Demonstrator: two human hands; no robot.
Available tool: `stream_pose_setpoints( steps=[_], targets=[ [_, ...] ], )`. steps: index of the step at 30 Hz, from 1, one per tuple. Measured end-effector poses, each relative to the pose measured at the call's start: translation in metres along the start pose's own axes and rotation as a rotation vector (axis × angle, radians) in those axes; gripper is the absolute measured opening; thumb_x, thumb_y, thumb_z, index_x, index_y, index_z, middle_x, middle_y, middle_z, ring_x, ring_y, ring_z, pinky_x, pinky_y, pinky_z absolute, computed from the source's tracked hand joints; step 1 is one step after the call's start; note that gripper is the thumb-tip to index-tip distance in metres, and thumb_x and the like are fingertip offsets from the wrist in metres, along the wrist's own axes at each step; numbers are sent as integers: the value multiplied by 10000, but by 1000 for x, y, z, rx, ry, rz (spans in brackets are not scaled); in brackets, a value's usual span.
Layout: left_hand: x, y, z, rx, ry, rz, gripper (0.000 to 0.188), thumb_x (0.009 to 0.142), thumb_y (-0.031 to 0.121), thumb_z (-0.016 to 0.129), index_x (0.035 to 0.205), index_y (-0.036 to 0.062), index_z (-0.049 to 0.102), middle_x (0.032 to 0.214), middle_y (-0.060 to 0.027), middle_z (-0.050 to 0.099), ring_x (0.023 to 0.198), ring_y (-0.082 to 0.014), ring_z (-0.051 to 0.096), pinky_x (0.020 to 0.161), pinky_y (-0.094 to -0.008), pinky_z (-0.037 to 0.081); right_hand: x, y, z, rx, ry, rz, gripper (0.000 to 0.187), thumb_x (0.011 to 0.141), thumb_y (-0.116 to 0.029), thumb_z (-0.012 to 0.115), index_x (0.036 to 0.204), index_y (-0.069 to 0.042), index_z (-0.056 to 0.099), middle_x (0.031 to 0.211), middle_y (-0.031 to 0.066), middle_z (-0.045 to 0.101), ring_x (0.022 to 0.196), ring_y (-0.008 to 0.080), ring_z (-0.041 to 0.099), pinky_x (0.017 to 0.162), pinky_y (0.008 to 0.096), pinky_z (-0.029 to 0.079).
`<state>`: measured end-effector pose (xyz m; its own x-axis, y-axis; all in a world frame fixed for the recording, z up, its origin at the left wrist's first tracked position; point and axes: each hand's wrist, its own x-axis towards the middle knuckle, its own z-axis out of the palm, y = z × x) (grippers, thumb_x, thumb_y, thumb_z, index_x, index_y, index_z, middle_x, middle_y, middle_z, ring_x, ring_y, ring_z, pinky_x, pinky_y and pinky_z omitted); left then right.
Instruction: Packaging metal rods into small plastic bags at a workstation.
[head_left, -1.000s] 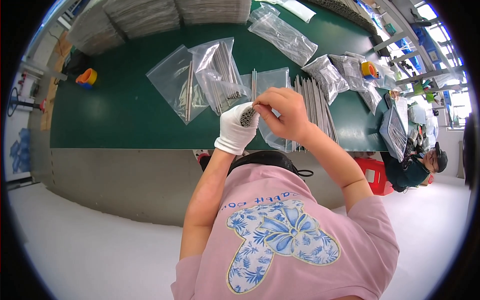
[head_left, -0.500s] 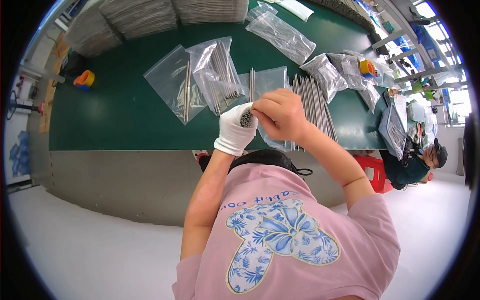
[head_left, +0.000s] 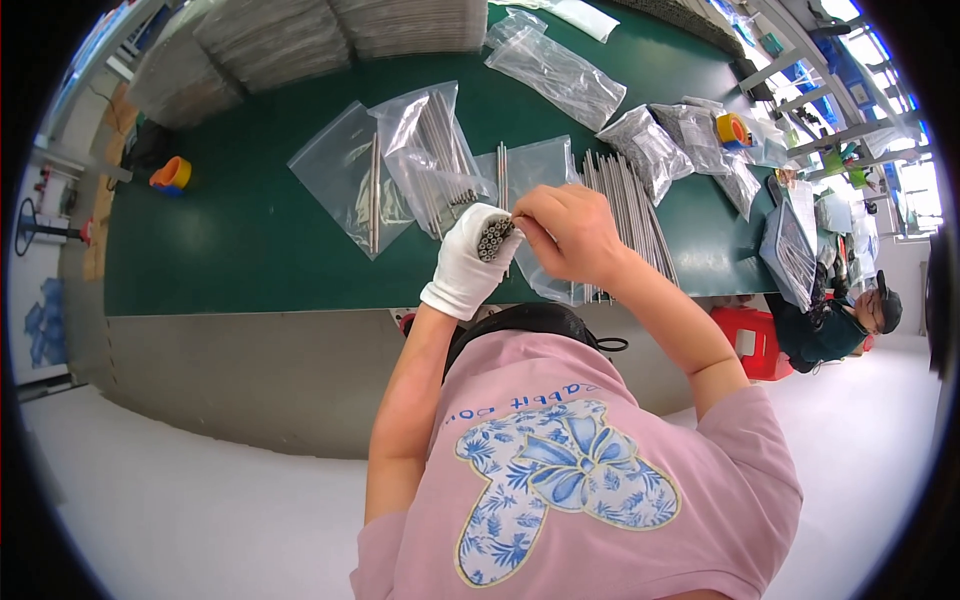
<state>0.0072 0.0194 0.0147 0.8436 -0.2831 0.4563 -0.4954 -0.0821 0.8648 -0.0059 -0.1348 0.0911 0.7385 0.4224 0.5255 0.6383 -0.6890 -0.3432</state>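
Observation:
My left hand [head_left: 468, 262], in a white glove, is wrapped round a bundle of thin metal tubes [head_left: 494, 240]; their round ends face up toward me. My bare right hand [head_left: 572, 236] has its thumb and forefinger pinched together at the right edge of these ends; what lies between the fingertips is too small to make out. Beyond the glove, a clear plastic bag [head_left: 425, 150] with metal rods overlaps another clear bag [head_left: 345, 175] with a few rods on it. Loose metal rods [head_left: 628, 205] lie side by side just right of my hands, beside a flat clear bag [head_left: 545, 165].
Filled plastic bags [head_left: 648, 150] and a yellow tape roll [head_left: 732, 130] lie at the right of the green table [head_left: 230, 250]. Another tape roll [head_left: 172, 175] sits at the left. Wrapped stacks [head_left: 270, 45] line the back. A person [head_left: 840, 325] sits at the right near a red stool [head_left: 750, 342].
My gloved left hand has tilted and shifted slightly left, showing more of the tube ends. My right fingertips have moved slightly right along with the bundle's edge, still pinched.

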Motion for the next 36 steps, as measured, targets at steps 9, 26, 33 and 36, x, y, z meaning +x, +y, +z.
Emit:
stream_pose_setpoints(
  steps=[9, 26, 33, 36],
  targets=[
    [-1, 2, -2, -81, -26, -29, 221, 737, -8, 687, 915, 44, 567, 802, -97, 568, 711, -254, 567, 648, -324, 463, -7, 3, -1, 5, 18, 78, 78, 751, -98, 615, 808, -87, 564, 689, 69, 581, 604, 278, 566, 548, 367, 430],
    [0, 4, 0, -46, -76, 90, 226, 698, -47, 692, 870, 37, 571, 796, -94, 566, 679, -243, 569, 608, -316, 470, -13, -3, 5, 177, 148, 78, 124, 709, -24, 632, 815, -85, 608, 727, 54, 614, 613, 279, 579, 537, 352, 441],
    [-2, 0, -1, 1, -80, 93, 211, 704, -29, 695, 858, 42, 569, 791, -98, 567, 652, -252, 570, 578, -316, 470, -18, 3, 9, 389, 124, 223, 111, 726, 33, 628, 807, -39, 602, 712, 85, 615, 606, 236, 593, 541, 297, 456],
    [0, 1, 4, -4, -45, 93, 200, 710, -22, 693, 852, 49, 571, 779, -95, 572, 659, -250, 577, 577, -316, 474, -19, 4, 10, 291, 133, 176, 108, 731, 30, 636, 819, -26, 605, 720, 81, 618, 608, 203, 597, 553, 280, 463]
  ],
)
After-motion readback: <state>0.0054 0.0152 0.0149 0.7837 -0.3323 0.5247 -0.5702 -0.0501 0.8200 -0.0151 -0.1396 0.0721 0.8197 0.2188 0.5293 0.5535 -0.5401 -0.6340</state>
